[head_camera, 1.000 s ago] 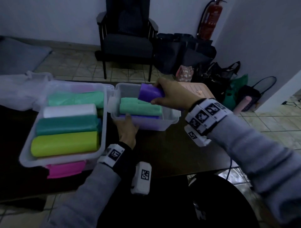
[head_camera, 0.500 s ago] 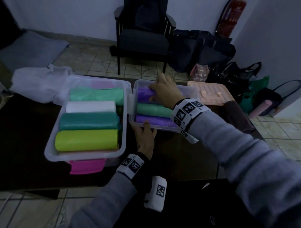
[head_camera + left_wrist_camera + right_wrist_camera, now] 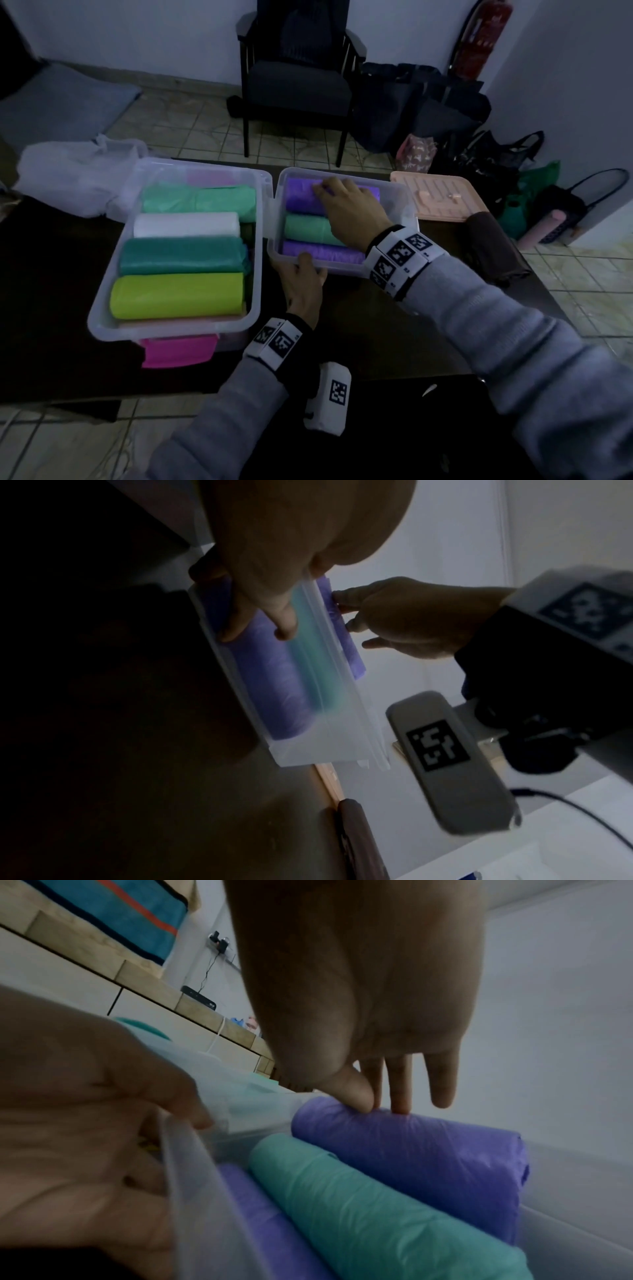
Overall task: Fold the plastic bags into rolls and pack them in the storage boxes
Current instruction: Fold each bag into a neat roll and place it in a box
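Right hand presses straight fingers on the far purple roll in the small storage box; left hand grips the box's near rim, thumb over it

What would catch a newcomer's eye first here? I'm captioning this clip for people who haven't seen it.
Probably the lime-green roll, brightest of the bag rolls in the large clear box on the left of the dark table. Next, the right hand pressing its fingers onto the far purple roll in the small clear box, whose near rim the left hand grips.
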The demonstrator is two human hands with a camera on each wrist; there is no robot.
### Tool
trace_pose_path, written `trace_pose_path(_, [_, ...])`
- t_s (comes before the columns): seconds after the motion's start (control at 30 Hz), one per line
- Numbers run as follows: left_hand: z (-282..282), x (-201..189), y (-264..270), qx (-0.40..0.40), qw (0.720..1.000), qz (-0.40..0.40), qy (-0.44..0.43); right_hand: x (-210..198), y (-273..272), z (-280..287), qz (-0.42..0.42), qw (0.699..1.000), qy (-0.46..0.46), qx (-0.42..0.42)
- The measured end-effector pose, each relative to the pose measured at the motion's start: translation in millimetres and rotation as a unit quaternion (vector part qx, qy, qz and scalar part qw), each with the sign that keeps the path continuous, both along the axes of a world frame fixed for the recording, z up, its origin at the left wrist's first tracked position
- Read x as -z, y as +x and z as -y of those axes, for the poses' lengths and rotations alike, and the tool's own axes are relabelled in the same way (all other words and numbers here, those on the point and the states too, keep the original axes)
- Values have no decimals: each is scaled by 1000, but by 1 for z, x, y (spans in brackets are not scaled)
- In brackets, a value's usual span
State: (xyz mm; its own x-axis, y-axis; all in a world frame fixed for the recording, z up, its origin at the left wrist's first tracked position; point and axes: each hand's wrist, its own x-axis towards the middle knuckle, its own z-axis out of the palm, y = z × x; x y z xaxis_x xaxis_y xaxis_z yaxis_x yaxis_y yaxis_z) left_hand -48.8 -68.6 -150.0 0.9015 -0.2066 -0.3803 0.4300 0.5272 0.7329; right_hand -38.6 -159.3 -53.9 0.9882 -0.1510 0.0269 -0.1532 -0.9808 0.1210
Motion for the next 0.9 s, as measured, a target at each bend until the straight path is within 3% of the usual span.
trace_pose_path(0.2, [-4, -5, -5, 5, 1000, 5, -2, -1, 11, 4, -44, 998, 39, 25])
trace_pose_path(0.27, [-2, -10, -4, 1, 1000, 10, 24, 0, 11, 9, -46, 994, 97, 23])
trace_pose_path(0.43, [5, -23, 2, 6, 998, 15, 57, 4, -6, 33, 69, 967, 243, 39])
trace_pose_path(0.6, [14, -36, 17, 0, 993, -19, 120, 11, -46, 83, 164, 937, 259, 169])
trace_pose_path(0.77, [19, -41, 16, -15, 991, -36, 131, 31, -93, 138, 132, 914, 233, 306])
trace_pose_path(0.83, [21, -45, 3, 17, 988, -59, 140, 41, -110, 155, 126, 902, 214, 354])
trace_pose_path(0.9, [31, -55, -25, 116, 981, -72, 141, 53, -122, 174, 147, 885, 199, 395])
